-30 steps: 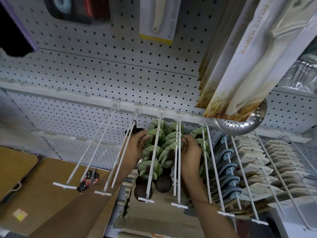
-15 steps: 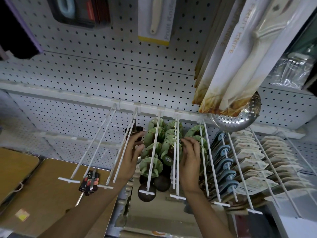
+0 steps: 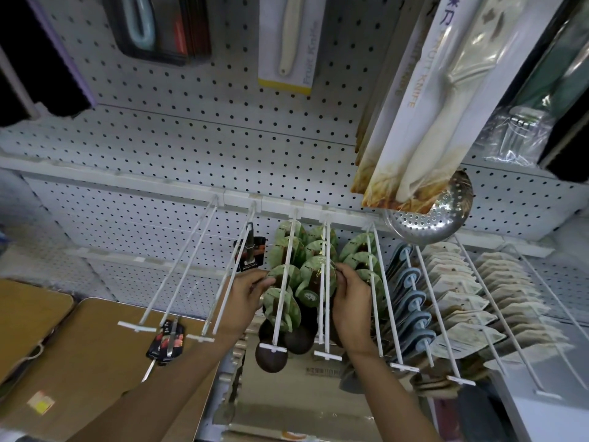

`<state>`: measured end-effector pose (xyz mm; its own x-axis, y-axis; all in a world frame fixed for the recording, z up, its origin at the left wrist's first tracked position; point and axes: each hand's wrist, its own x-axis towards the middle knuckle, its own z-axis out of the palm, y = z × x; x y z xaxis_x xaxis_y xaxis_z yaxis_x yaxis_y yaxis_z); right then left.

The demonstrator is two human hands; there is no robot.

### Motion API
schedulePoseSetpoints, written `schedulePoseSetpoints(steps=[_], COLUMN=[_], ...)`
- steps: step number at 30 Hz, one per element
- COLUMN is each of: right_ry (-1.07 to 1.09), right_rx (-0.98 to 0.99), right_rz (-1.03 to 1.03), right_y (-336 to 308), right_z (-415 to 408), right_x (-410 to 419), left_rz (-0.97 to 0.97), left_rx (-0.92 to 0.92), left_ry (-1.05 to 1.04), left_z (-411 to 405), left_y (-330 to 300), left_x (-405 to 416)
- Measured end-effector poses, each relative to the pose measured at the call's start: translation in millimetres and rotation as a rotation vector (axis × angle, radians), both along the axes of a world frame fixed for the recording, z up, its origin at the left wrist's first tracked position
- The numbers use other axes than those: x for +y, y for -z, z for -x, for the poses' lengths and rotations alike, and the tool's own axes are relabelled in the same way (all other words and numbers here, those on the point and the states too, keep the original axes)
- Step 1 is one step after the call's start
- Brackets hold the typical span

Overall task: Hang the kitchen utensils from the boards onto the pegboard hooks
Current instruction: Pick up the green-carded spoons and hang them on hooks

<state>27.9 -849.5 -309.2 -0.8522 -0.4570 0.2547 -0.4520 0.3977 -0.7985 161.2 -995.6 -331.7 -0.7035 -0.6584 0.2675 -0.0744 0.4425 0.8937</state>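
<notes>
Both hands are in among the hooks — the left hand pinches the edge of a green-carded utensil on its white hook, and the right hand curls round the green cards on the next hook over. Plenty looks done: green-carded dark spoons fill three hooks, blue pieces and beige packs crowd the ones to the right. Left to do, I'd judge — two bare hooks on the left, and a carded tool lying on the wooden board below. White pegboard backs it all; boxed fruit knives and a steel skimmer hang overhead.
</notes>
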Motion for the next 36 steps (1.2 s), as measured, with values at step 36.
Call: schedulePoseSetpoints(steps=[36], right_ry=[-0.031], right_rx=[-0.083], right_rz=[0.138], right_y=[21], right_z=[-17], right_x=[20], left_rz=[-0.279], left_rx=[0.208], left_ry=[-0.049], left_z=[-3], left_y=[27], left_x=[-11])
